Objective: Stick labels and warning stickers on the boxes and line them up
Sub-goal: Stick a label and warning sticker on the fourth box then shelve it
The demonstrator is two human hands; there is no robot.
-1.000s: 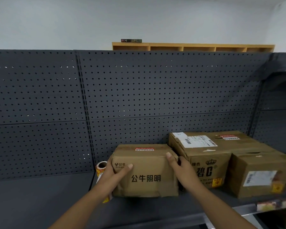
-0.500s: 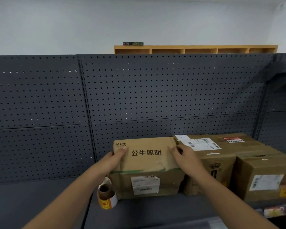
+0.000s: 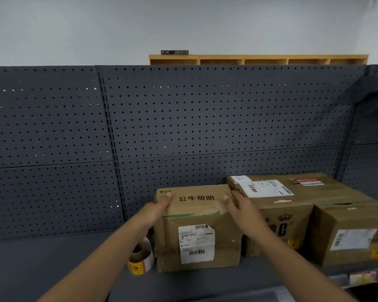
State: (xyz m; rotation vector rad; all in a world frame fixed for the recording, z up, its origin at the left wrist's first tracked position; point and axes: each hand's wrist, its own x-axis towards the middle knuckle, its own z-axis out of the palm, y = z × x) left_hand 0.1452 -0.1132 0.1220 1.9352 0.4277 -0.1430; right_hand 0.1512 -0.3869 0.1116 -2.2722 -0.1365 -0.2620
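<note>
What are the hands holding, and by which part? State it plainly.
Both hands hold the left cardboard box by its upper side edges: the left hand at the top-left corner, the right hand at the top-right, fingers on top.

Two bare forearms are showing from the bottom edge, with no sleeve, watch, glove or band reaching into the frame. The left hand (image 3: 156, 211) is wearing no ring, and its thumbnail is showing short and unpainted. The right hand (image 3: 241, 209) is likewise bare, its visible nails showing short and plain.
</note>
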